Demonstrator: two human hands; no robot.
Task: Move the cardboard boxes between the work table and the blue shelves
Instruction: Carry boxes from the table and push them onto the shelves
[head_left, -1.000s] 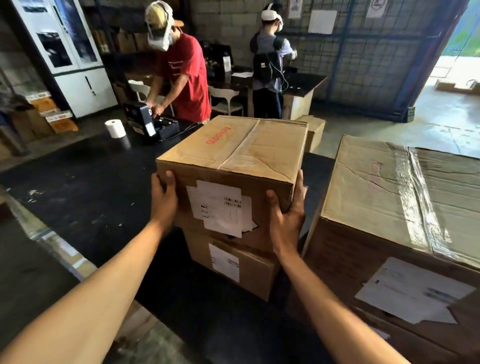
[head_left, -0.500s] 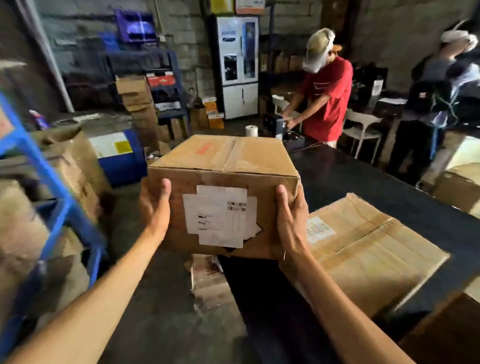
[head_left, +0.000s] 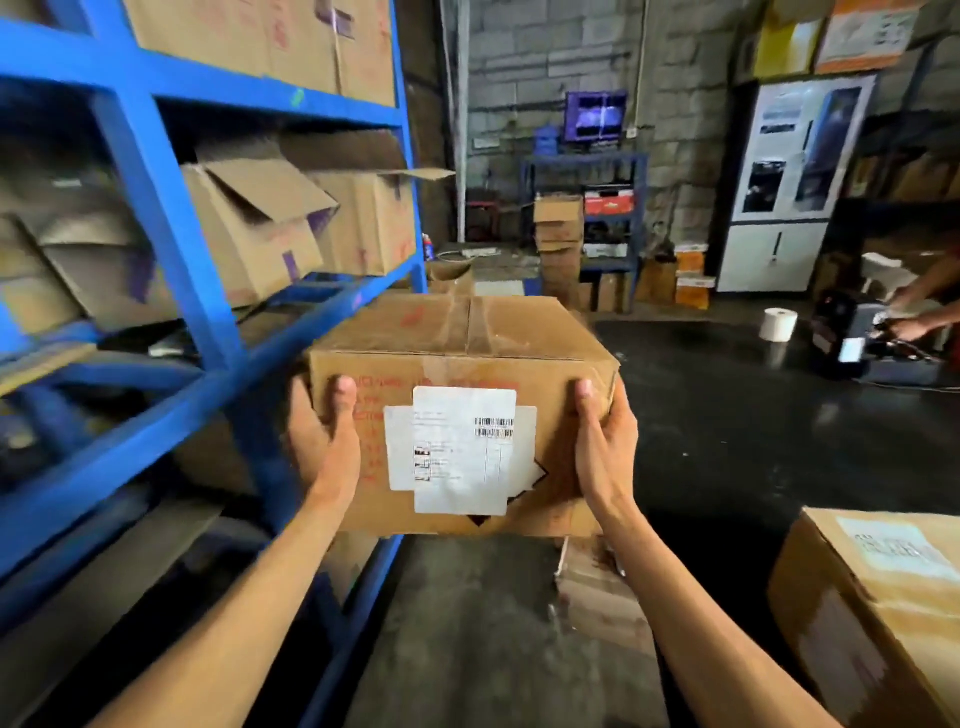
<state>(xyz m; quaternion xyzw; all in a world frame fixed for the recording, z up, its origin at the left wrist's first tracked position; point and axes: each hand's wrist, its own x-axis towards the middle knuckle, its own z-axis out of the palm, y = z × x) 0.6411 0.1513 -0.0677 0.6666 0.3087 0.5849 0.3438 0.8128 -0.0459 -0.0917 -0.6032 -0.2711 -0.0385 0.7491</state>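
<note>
Cardboard box held between both hands, left hand, right hand; long axis sideways. Blue shelves lie left, nearer left hand.

Grey block wall, white cabinet, dark floor.

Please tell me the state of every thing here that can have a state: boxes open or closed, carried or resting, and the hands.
Carried box: closed, taped, held in the air.
Left hand: grips the box's left side.
Right hand: grips the box's right side.
Shelf box: flaps open, tilted, resting on the blue shelves.
Table box: closed, resting.
Paper roll: standing upright.
</note>
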